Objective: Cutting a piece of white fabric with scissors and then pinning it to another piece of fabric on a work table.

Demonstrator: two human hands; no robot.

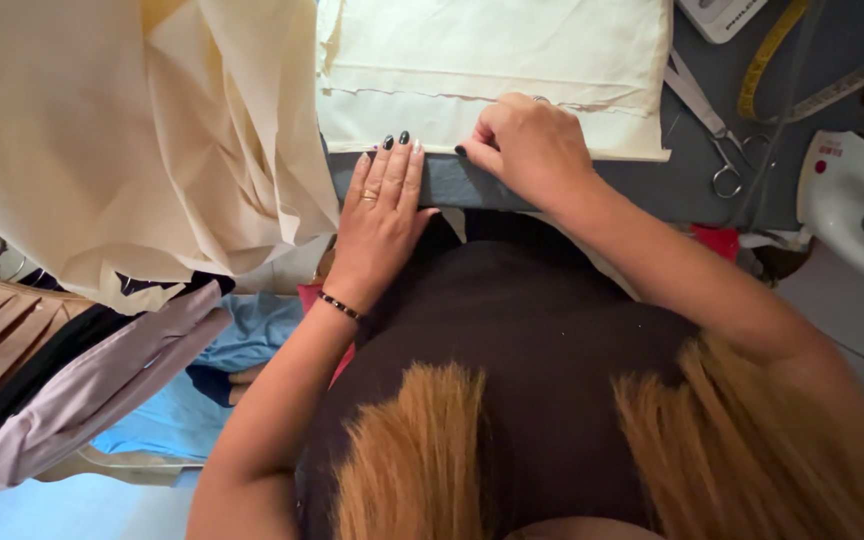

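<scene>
- Two hands press a cream cloth point(492, 60) at twelve o'clock on the grey table point(672, 185).
- Left hand point(384, 205) — flat, fingers spread, grasping nothing.
- Right hand point(530, 150) — curled, pinching the cloth's hem.
- Scissors point(707, 115) lie at two o'clock.

scissors point(710, 120) | yellow tape measure point(770, 52) | white iron point(852, 200) | blue fabric point(242, 335)
</scene>
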